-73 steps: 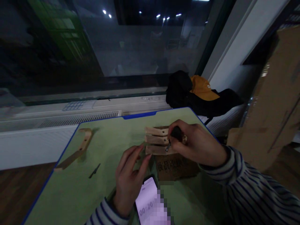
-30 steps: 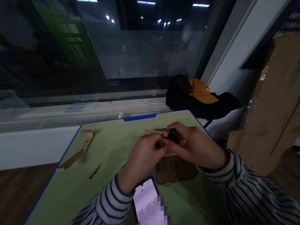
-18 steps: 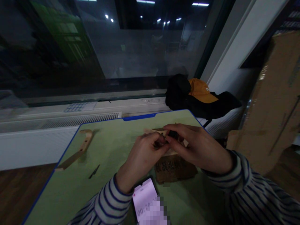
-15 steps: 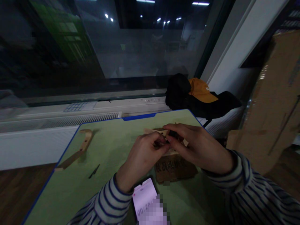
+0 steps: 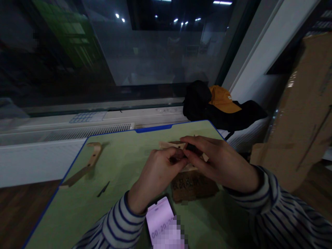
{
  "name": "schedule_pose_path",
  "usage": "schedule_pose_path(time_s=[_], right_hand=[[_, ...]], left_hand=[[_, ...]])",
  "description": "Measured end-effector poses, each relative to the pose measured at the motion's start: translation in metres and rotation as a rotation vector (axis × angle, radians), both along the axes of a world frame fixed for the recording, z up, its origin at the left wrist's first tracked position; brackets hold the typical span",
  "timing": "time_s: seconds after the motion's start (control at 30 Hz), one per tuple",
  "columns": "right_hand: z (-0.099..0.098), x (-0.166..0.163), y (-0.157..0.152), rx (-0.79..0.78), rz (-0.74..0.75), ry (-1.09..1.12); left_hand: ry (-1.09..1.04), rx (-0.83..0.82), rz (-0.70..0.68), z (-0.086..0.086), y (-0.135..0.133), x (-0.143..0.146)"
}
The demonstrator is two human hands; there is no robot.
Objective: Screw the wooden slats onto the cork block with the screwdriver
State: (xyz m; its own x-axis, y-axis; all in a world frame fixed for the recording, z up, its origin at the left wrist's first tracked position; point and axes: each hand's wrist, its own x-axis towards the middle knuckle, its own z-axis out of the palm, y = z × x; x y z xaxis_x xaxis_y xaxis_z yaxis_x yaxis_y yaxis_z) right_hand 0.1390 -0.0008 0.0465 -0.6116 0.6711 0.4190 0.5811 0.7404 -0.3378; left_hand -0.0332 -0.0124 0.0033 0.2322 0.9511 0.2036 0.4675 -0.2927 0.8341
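Observation:
My left hand [image 5: 159, 173] is closed in a pinch, its fingertips meeting those of my right hand [image 5: 216, 160]. The right thumb and forefinger curl round something small and dark [image 5: 191, 148], too dim to name. What the left fingers pinch is hidden. Beneath both hands lies a pale wooden piece [image 5: 166, 145] with dark holes, mostly covered by the fingers. A brown cardboard piece [image 5: 195, 188] with handwritten characters lies just below them. To the left, a curved wooden strip [image 5: 93, 157] with holes rests on the green table.
A phone [image 5: 159, 216] showing a timer lies near my left wrist. A thin dark object [image 5: 103, 189] is on the green tabletop [image 5: 124, 162]. Behind the blue table edge are a radiator [image 5: 90, 133], a window, and an orange cap [image 5: 224, 99] on black cloth. A large cardboard box [image 5: 303, 114] stands right.
Both hands stay almost in place, with only a slight shift of the fingers around the small dark thing. The view has moved very slightly.

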Motion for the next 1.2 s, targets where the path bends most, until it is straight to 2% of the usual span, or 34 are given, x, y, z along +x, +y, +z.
schedule_pose_path(time_s=[0.43,0.87,1.2], right_hand=[[-0.0016,0.0020,-0.0012,-0.033,0.003,-0.033],[-0.0010,0.0004,-0.0009,-0.016,0.004,-0.042],[-0.0018,0.0002,-0.0014,0.016,0.003,-0.059]], left_hand=[[0.002,0.008,-0.013,0.0011,-0.0007,-0.0008],[0.101,0.035,0.007,0.0000,-0.0019,-0.0024],[0.078,0.027,-0.010,0.0023,-0.0010,-0.0010]])
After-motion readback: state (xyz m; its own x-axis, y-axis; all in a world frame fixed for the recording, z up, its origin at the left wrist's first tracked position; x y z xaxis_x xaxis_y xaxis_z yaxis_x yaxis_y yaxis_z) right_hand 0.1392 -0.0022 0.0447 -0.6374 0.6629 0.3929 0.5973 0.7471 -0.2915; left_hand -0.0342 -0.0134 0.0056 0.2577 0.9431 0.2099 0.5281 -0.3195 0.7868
